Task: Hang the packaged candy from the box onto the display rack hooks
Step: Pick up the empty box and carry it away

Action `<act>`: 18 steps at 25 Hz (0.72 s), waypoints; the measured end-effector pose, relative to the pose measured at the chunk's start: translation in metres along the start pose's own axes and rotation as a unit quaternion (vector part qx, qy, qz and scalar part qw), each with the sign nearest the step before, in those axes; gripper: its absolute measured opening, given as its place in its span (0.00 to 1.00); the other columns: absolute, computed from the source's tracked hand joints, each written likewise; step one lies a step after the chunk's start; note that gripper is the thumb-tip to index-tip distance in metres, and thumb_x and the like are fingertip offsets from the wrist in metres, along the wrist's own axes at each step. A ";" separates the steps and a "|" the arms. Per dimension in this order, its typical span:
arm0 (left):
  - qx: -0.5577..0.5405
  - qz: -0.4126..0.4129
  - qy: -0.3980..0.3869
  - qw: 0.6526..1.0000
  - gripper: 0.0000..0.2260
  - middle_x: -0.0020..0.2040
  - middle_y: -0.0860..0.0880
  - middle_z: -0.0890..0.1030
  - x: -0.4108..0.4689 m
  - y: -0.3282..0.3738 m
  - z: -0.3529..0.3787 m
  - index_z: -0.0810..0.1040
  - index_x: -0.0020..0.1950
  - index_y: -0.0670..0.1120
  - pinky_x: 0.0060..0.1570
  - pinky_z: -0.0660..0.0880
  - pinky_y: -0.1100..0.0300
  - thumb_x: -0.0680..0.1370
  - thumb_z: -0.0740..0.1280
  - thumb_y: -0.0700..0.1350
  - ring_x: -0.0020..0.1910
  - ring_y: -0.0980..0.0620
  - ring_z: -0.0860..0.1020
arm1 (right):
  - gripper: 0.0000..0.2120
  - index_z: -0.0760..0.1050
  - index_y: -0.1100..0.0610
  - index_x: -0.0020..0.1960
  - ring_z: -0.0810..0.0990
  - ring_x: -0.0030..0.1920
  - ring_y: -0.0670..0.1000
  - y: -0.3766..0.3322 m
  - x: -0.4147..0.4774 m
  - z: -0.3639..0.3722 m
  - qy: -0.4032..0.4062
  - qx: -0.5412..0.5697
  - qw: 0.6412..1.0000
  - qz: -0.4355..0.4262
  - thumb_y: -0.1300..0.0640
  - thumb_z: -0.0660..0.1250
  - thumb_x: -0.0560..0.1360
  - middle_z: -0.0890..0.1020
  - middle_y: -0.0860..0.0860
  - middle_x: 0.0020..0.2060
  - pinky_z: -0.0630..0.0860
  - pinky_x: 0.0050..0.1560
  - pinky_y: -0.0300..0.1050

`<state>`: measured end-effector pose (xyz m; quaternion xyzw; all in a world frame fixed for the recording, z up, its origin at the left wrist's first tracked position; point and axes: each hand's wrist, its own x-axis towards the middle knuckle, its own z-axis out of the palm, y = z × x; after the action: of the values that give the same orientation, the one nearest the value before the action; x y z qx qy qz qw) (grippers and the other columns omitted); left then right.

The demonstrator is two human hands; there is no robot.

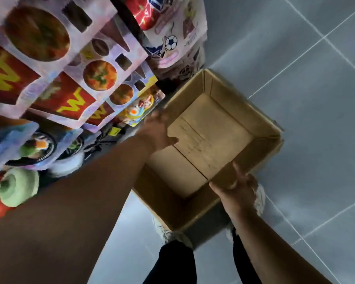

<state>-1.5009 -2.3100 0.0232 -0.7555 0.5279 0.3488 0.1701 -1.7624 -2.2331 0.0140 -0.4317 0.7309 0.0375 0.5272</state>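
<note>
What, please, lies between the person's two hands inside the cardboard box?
In the head view, only the bare floor of the cardboard box lies between the left hand and right hand; nothing rests on it.

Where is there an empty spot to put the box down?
The grey tiled floor right of the cardboard box is bare. The box's own bottom is bare too. Left is crowded with hanging candy packs, and shoes show under the box.

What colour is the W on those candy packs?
Yellow, on a red panel of the candy pack; head view.
</note>
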 end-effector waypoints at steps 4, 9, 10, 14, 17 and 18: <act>0.077 0.005 0.000 0.997 0.43 0.79 0.42 0.53 0.054 -0.024 0.023 0.53 0.81 0.47 0.73 0.63 0.48 0.74 0.73 0.59 0.77 0.37 0.57 | 0.46 0.51 0.43 0.79 0.58 0.76 0.62 0.026 0.043 0.057 0.009 -0.062 0.998 0.030 0.39 0.73 0.69 0.57 0.50 0.78 0.64 0.69 0.57; 0.084 0.044 0.023 0.995 0.36 0.78 0.42 0.55 0.076 -0.046 0.043 0.59 0.79 0.49 0.69 0.68 0.46 0.75 0.72 0.50 0.74 0.37 0.61 | 0.35 0.57 0.53 0.78 0.59 0.77 0.59 0.051 0.058 0.085 0.024 -0.055 0.998 0.030 0.58 0.70 0.76 0.59 0.57 0.78 0.57 0.76 0.56; 0.077 0.033 -0.002 0.996 0.35 0.79 0.42 0.55 0.080 -0.051 0.047 0.58 0.79 0.50 0.69 0.68 0.47 0.76 0.71 0.48 0.74 0.36 0.63 | 0.35 0.56 0.48 0.78 0.61 0.75 0.60 0.053 0.058 0.087 0.031 -0.066 0.997 0.039 0.59 0.68 0.77 0.60 0.58 0.77 0.62 0.73 0.58; 0.085 0.031 -0.032 0.995 0.36 0.78 0.46 0.58 0.088 -0.067 0.050 0.54 0.80 0.63 0.63 0.71 0.52 0.78 0.65 0.38 0.72 0.38 0.68 | 0.44 0.55 0.32 0.73 0.74 0.66 0.62 0.058 0.055 0.085 0.101 0.040 0.992 0.065 0.68 0.65 0.70 0.70 0.57 0.70 0.74 0.64 0.61; 0.117 0.070 -0.052 0.989 0.41 0.75 0.44 0.61 0.084 -0.061 0.048 0.52 0.80 0.65 0.52 0.74 0.54 0.77 0.63 0.32 0.64 0.39 0.75 | 0.48 0.57 0.33 0.74 0.77 0.60 0.60 0.068 0.055 0.067 0.117 0.075 0.989 0.046 0.74 0.62 0.67 0.75 0.55 0.65 0.78 0.57 0.63; 0.116 0.076 -0.065 0.988 0.43 0.75 0.43 0.61 0.083 -0.057 0.048 0.50 0.80 0.65 0.48 0.74 0.55 0.76 0.62 0.30 0.61 0.38 0.77 | 0.49 0.57 0.34 0.75 0.80 0.54 0.59 0.071 0.057 0.060 0.119 0.077 0.989 0.039 0.76 0.61 0.67 0.76 0.54 0.60 0.80 0.53 0.62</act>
<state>-1.4486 -2.3139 -0.0756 -0.6640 0.6085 0.3457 0.2633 -1.7696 -2.1920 -0.0864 -0.3618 0.8056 -0.0501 0.4664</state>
